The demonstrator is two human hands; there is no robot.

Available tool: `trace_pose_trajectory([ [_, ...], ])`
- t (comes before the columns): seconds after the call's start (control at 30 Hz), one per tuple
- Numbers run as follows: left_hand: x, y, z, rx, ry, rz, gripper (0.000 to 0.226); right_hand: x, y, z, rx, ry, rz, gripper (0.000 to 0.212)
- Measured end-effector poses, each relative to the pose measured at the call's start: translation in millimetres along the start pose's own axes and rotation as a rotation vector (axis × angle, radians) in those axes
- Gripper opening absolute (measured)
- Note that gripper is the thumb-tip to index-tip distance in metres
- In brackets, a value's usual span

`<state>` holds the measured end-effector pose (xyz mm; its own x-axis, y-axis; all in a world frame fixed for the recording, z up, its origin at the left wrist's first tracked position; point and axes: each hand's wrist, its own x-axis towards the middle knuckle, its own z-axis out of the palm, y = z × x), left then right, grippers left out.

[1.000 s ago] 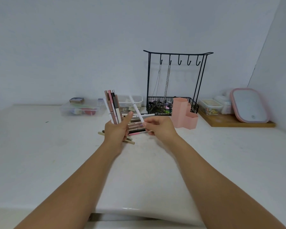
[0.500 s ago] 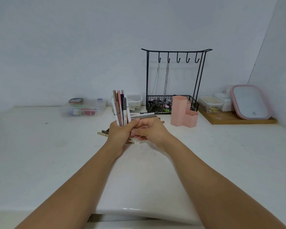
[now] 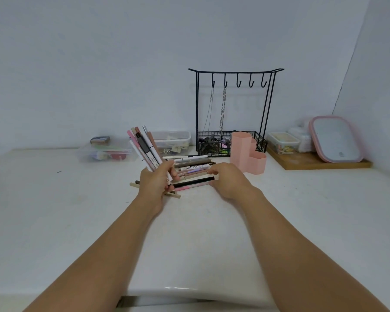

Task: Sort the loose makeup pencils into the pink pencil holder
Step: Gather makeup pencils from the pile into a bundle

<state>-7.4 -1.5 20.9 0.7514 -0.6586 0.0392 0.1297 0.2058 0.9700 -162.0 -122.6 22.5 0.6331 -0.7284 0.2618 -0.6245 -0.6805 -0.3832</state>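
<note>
My left hand (image 3: 156, 181) grips a bundle of several makeup pencils (image 3: 144, 147) that fans up and to the left. Beside it, a pile of loose pencils (image 3: 193, 168) lies flat on the white counter. My right hand (image 3: 227, 179) hovers palm down at the right ends of that pile, its fingers reaching onto the pencils; whether it holds one cannot be told. The pink pencil holder (image 3: 248, 156) stands just right of the pile, with nothing seen sticking out of it.
A black wire jewellery stand (image 3: 233, 113) with chains and a basket stands behind the holder. Clear plastic boxes (image 3: 107, 152) sit at the back left and centre. On a wooden board (image 3: 320, 163) at the right are small containers and a pink-rimmed mirror (image 3: 334, 138).
My right hand passed a white pencil into the left hand's bundle, then moved right and down to the pile. The bundle now tilts further left.
</note>
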Motion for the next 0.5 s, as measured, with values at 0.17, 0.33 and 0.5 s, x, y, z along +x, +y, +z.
trace_pose_trajectory([
  [0.17,0.5,-2.1,-2.4,-0.036,-0.076,-0.009,0.033,3.0,1.2,4.2,-0.001,-0.020,0.022,0.025],
  [0.33,0.4,-2.9,-2.0,-0.007,-0.072,-0.024,0.044,4.8,0.9,2.9,0.008,-0.023,0.014,0.017],
  [0.5,0.2,-3.4,-2.0,-0.001,-0.060,-0.032,0.045,6.1,2.7,1.6,0.033,-0.051,0.019,0.010],
])
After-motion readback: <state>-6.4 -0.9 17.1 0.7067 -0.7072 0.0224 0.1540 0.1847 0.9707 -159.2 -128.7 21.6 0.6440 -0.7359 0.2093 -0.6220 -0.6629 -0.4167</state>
